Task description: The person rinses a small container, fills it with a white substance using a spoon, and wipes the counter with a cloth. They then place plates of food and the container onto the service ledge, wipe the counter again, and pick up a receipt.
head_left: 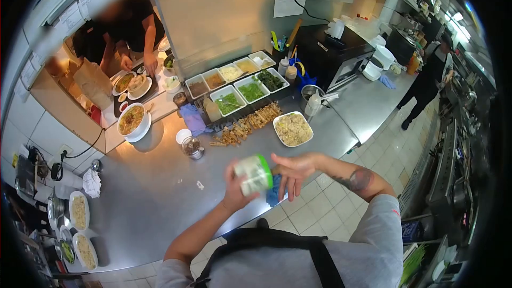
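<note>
My left hand [233,185] is wrapped round a pale jar [253,175] with a green rim, tilted on its side and slightly blurred. Just right of the jar's green end is my right hand [294,173], its fingers spread and nothing seen in it. A blue cloth [276,191] shows behind and below the jar. Beyond the hands, a square white bowl of fried rice [293,129] stands on the steel counter [144,197]. Skewered pieces [248,125] lie in a row left of that bowl, and a glass jar [192,148] stands farther left.
Trays of toppings [250,89] line the counter's back. A noodle soup bowl [132,120] stands at the pass window, where people handle dishes on a tray. Oval rice dishes [79,211] sit at the left. A co-worker [430,74] stands at the right, beyond a black appliance [332,53].
</note>
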`<state>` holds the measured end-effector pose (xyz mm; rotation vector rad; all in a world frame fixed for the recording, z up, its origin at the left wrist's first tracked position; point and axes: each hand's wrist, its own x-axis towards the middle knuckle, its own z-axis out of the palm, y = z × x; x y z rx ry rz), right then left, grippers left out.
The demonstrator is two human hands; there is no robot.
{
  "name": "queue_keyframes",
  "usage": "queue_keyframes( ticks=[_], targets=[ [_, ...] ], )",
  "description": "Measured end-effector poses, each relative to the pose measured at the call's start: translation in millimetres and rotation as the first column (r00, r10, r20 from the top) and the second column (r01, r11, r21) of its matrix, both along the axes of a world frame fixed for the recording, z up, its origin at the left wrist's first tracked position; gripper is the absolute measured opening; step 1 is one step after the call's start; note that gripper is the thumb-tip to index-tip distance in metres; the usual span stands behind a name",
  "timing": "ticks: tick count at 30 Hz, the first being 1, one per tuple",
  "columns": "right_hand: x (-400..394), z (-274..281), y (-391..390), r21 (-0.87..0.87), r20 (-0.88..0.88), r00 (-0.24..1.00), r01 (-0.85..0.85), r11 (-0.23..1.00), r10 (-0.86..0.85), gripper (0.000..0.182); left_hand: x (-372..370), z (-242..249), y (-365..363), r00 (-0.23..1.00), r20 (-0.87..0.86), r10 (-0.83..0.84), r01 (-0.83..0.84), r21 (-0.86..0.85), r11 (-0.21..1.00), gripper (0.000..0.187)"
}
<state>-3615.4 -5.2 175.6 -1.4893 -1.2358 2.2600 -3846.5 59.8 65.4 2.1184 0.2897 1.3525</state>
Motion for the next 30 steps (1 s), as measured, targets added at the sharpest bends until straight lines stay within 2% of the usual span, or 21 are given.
queue_keyframes(
  ticks=[2, 3, 4, 5, 6, 7, 9, 11, 12, 13, 14, 15, 16, 18, 20, 22, 23, 26, 30],
  targets=[
    [11.1, 21.9, 9.2, 0.284, 0.274, 0.958, 0.004, 0.959, -0.085, 0.116, 15.5, 19.6, 2.2, 0.974, 0.225, -0.009, 0.105, -0.417, 0.903, 0.065],
    [11.0, 44.1, 23.7, 0.403, 0.614, 0.789, -0.336, 0.851, 0.02, 0.122, 23.6, 25.8, 3.6, 0.943, 0.331, 0.022, 0.187, -0.587, 0.788, 0.065],
    [9.1, 42.0, 28.7, 0.621, 0.549, 0.835, -0.373, 0.689, -0.043, 0.121, 32.1, 24.9, 8.5, 0.94, 0.341, -0.015, 0.253, -0.67, 0.698, 0.066],
    [9.0, 37.3, 32.9, 0.794, 0.469, 0.879, -0.378, 0.476, -0.084, 0.12, 42.2, 22.0, 15.1, 0.932, 0.358, -0.051, 0.316, -0.738, 0.596, 0.067],
    [10.5, 32.9, 41.2, 0.856, 0.419, 0.903, -0.357, 0.375, -0.098, 0.118, 51.7, 21.3, 21.0, 0.922, 0.377, -0.087, 0.37, -0.793, 0.483, 0.067],
    [12.0, 28.6, 49.6, 0.905, 0.371, 0.922, -0.333, 0.266, -0.109, 0.116, 62.3, 23.7, 24.7, 0.881, 0.468, -0.075, 0.459, -0.803, 0.38, 0.068],
    [23.0, 20.8, 75.8, 0.894, 0.352, 0.925, -0.288, 0.344, -0.14, 0.111, 81.6, 29.4, 33.1, 0.783, 0.622, -0.027, 0.617, -0.77, 0.162, 0.071],
    [47.7, 20.2, 102.3, 0.837, 0.458, 0.828, -0.28, 0.47, -0.323, 0.097, 83.9, 32.5, 57.0, 0.966, 0.26, -0.017, 0.257, -0.942, 0.216, 0.075],
    [66.7, 1.1, 121.3, 0.835, 0.53, 0.672, -0.306, 0.458, -0.517, 0.098, 79.8, 29.6, 68.2, 0.998, 0.059, -0.004, 0.058, -0.97, 0.236, 0.077],
    [83.1, -15.3, 136.9, 0.825, 0.566, 0.473, -0.336, 0.455, -0.676, 0.099, 72.7, 9.2, 83.5, 0.998, -0.031, -0.051, -0.015, -0.958, 0.288, 0.075],
    [88.7, -15.6, 146.3, 0.824, 0.565, 0.295, -0.251, 0.508, -0.77, 0.096, 67.6, -10.8, 95.1, 0.994, -0.085, 0.062, -0.095, -0.978, 0.185, 0.069],
    [108.0, -40.7, 163.7, 0.816, 0.528, 0.131, -0.35, 0.46, -0.839, 0.094, 62.5, -32.8, 105.1, 0.974, -0.152, 0.168, -0.165, -0.984, 0.07, 0.064],
    [116.8, -38.2, 166.1, 0.698, 0.642, 0.022, -0.43, 0.573, -0.766, 0.091, 54.8, -61.3, 114.3, 0.941, -0.206, 0.268, -0.243, -0.964, 0.111, 0.056],
    [143.1, -81.7, 182.3, 0.554, 0.626, -0.18, -0.581, 0.596, -0.758, 0.083, 39.3, -121.4, 137.1, 0.87, -0.259, 0.42, -0.365, -0.91, 0.195, 0.044],
    [149.9, -85.3, 184.4, 0.462, 0.689, -0.25, -0.572, 0.678, -0.681, 0.08, 27.5, -168.0, 155.1, 0.816, -0.253, 0.52, -0.451, -0.842, 0.297, 0.037],
    [156.7, -93.5, 190.1, 0.427, 0.686, -0.291, -0.58, 0.694, -0.666, 0.078, 32.7, -138.1, 154.0, 0.805, -0.295, 0.515, -0.505, -0.797, 0.333, 0.038],
    [154.3, -90.5, 192.0, 0.435, 0.72, -0.272, -0.54, 0.721, -0.638, 0.078, 36.8, -123.2, 157.2, 0.796, -0.309, 0.52, -0.53, -0.77, 0.354, 0.038],
    [150.9, -85.7, 197.0, 0.452, 0.788, -0.185, -0.474, 0.756, -0.587, 0.083, 45.9, -133.4, 175.0, 0.761, -0.359, 0.541, -0.574, -0.762, 0.301, 0.037],
    [162.1, -104.5, 200.6, 0.484, 0.792, -0.188, -0.388, 0.784, -0.582, 0.091, 65.3, -133.3, 185.7, 0.795, -0.257, 0.55, -0.495, -0.799, 0.342, 0.037]
  ],
)
